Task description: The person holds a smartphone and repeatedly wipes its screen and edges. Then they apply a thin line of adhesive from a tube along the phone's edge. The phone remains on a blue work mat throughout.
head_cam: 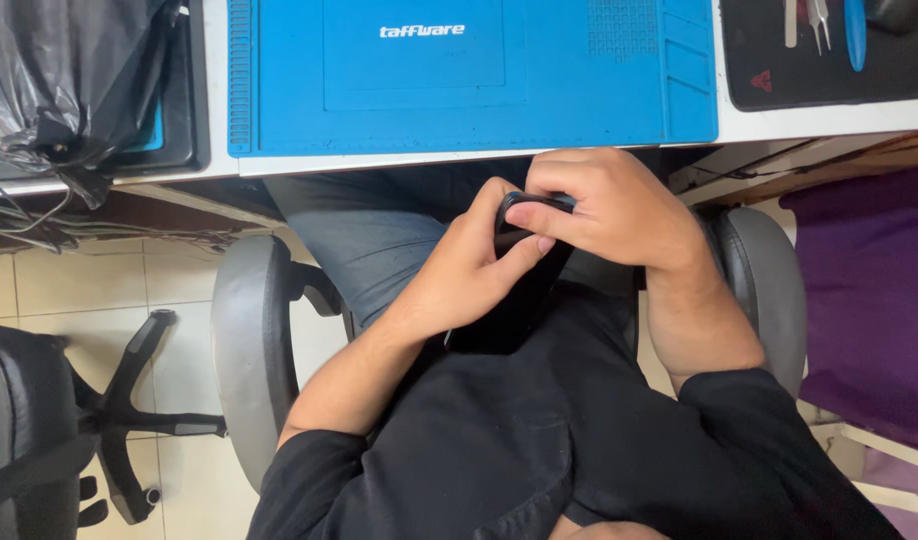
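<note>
You wore a black top (539, 450) with sleeves (309, 480) pushed up to just below the elbows, leaving both forearms bare. Above the top's hem, toward the blue mat (479, 80), grey trousers (379, 230) covered your lap. No rings or watch showed.

The dark, slim phone (519, 270) sits in my lap, tilted lengthwise toward me, its rounded top end gripped in both my hands.
</note>
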